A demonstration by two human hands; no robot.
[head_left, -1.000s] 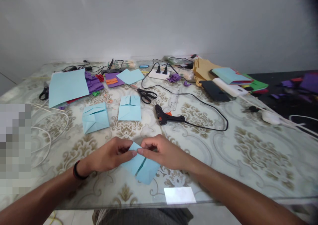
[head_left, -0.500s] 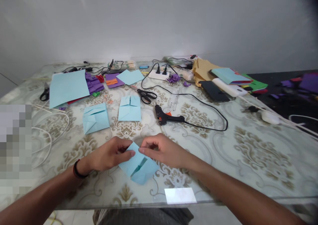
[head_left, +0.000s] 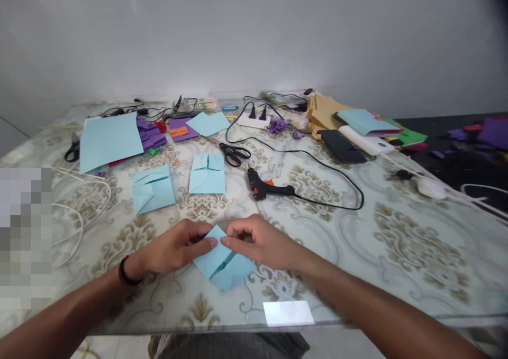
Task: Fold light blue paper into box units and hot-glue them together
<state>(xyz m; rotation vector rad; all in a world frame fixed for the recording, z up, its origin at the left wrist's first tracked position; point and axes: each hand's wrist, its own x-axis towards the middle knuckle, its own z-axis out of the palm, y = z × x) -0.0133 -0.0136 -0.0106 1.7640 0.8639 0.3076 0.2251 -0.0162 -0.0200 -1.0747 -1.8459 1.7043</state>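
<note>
A folded light-blue paper is held tilted just above the table near its front edge, with a dark slit between its flaps. My left hand pinches its upper left edge, thumb on top and fingers hidden behind. On the upper right edge my right hand is closed, thumb and forefinger pressed together. Beyond my hands lie two more light-blue folded papers, one on the left and one in the middle. A black glue gun rests on its side to the right of them.
Black-handled scissors and a clear ruler lie mid-table. A white power strip feeds a looping black cord. Light-blue sheets and purple paper strips are at back left. A phone and brown envelopes are at right.
The folded paper has turned slightly and shifted a little to the right in my hands. Both hands keep their hold; the things on the table look unmoved.
</note>
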